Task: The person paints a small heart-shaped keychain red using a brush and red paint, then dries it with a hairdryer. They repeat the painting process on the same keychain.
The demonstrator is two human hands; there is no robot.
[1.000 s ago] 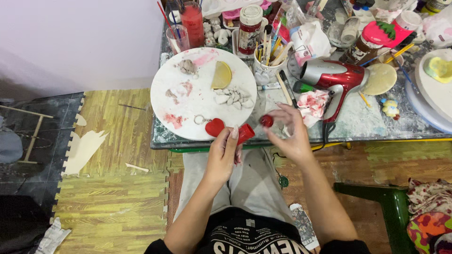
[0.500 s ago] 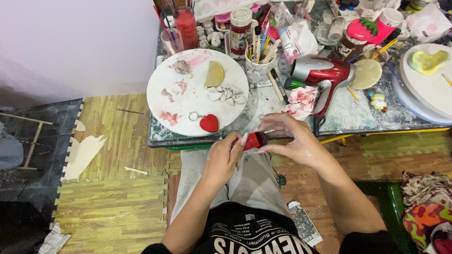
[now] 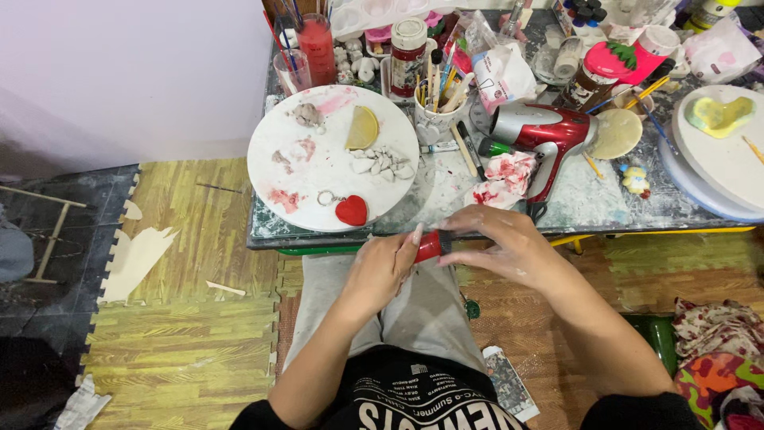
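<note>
Above both hands stands the paint-smeared worktable [image 3: 573, 211], and on it, up and left of the left hand [image 3: 380, 267], lies a round white board [image 3: 318, 171] bearing a red heart keychain [image 3: 351, 210]. Up and right of the right hand [image 3: 509, 247] lies a red hair dryer [image 3: 549, 135], with a red-stained tissue [image 3: 501, 179] just above that hand. Both hands close on a small red paint tube [image 3: 428, 246], held between them over the lap, just below the table edge.
</note>
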